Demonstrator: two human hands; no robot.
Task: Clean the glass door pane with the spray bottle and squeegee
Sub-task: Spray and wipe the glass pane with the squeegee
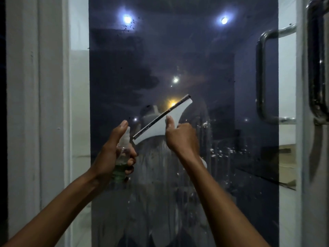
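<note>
— While the pane [183, 59] is streaming wet like that, how far along would you say the job is?

— Partway, I'd judge. From the head view, the lower half of the glass is covered in runs and droplets of cleaner, so the spraying looks done there at least. The upper half looks dry, with dark specks near the top, close to the reflected lamps. That part, to my eye, is neither sprayed nor wiped.

— And the hands?

— Well apart, each busy. The left hand [114, 152] is wrapped round the spray bottle [122, 154], a clear one with greenish liquid in the bottom, thumb up beside the nozzle. It is held just in front of the glass, low and left of centre. The right hand [181, 138] grips the squeegee [163, 120] by its handle, thumb laid on the white head. The blade is tilted, its right end higher, and sits at about mid-height of the pane; whether the rubber actually touches the glass I cannot tell.

— So what's left?

— Most of the wiping, I'd think. There is no clearly dry, clean strip anywhere; the wet patch below the blade is streaked all the way down. The top would want spray, then strokes down the whole pane.

— Any brand or writing on the bottle or squeegee?

— None I can read. The bottle shows no label, the squeegee head is plain white. The steel door handle [263, 73] at the right bears no writing either.
</note>
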